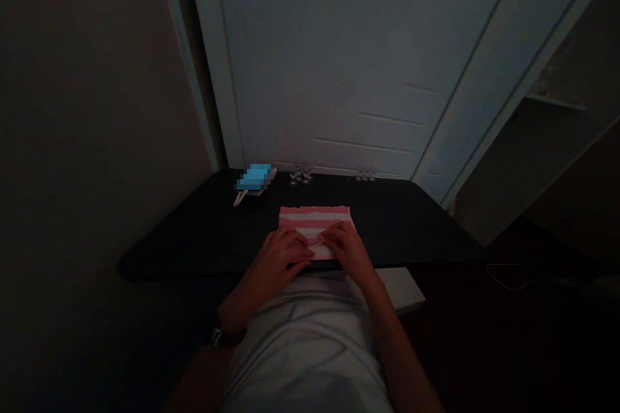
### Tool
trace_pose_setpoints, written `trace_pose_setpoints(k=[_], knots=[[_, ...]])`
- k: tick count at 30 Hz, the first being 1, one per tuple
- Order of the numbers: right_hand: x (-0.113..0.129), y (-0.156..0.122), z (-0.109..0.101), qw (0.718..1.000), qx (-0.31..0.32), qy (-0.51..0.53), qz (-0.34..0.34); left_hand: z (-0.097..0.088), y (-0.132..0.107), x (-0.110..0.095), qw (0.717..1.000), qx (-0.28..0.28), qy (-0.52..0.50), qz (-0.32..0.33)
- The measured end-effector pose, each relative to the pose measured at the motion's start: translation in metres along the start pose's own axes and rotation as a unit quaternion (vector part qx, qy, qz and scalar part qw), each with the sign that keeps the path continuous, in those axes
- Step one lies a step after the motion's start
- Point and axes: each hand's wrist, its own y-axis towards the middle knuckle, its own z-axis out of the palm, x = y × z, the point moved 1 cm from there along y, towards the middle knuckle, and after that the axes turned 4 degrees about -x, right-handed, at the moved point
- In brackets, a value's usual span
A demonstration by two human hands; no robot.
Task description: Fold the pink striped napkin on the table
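A pink-and-white striped cloth (314, 214) lies on the dark table near its front edge. My left hand (285, 253) is at the cloth's near left part, with fingers bent over it and the thumb close beneath, gripping the fabric. From the right, my right hand (346, 246) pinches the cloth near its middle, fingertips drawn together. Between the two sets of fingertips the fabric looks raised or folded, with a pale curved edge. Dim light hides whether anything small is held there.
A phone-like device (256, 177) with a glowing blurred screen and a white cable lies at the table's (194, 232) back left. Small shiny clear objects (301, 174) stand along the back, with more clear pieces (365, 173) to the right. A white box (400, 289) sits below the front edge.
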Motion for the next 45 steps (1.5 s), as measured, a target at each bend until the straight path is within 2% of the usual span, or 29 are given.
trace_pose_setpoints(k=[6,13,20,26,33,38,41,45], knots=[[0.002,0.0,-0.001,1.0,0.011,-0.007,0.009,0.006,0.001,-0.002,1.0,-0.009,0.007,-0.007],[0.001,-0.002,0.0,1.0,0.014,-0.01,0.001,0.009,0.008,-0.006,0.997,-0.067,0.001,-0.047],[0.009,-0.003,-0.002,1.0,0.015,-0.021,-0.002,0.013,0.014,-0.005,0.989,-0.069,-0.095,-0.09],[0.017,-0.004,-0.005,0.999,0.022,0.008,-0.022,0.013,0.016,-0.006,0.985,-0.085,-0.1,-0.108],[0.01,-0.002,-0.003,1.0,0.001,-0.012,0.015,0.014,0.021,-0.009,0.982,-0.087,-0.087,-0.144],[0.007,0.0,0.0,0.999,-0.002,0.006,0.043,0.015,0.022,-0.009,0.982,-0.084,-0.081,-0.15],[0.005,0.002,0.002,0.998,-0.008,0.006,0.061,0.016,0.021,-0.009,0.983,-0.094,-0.082,-0.137],[0.005,0.002,0.003,0.997,-0.014,0.007,0.073,0.016,0.016,-0.007,0.984,-0.079,-0.112,-0.11]])
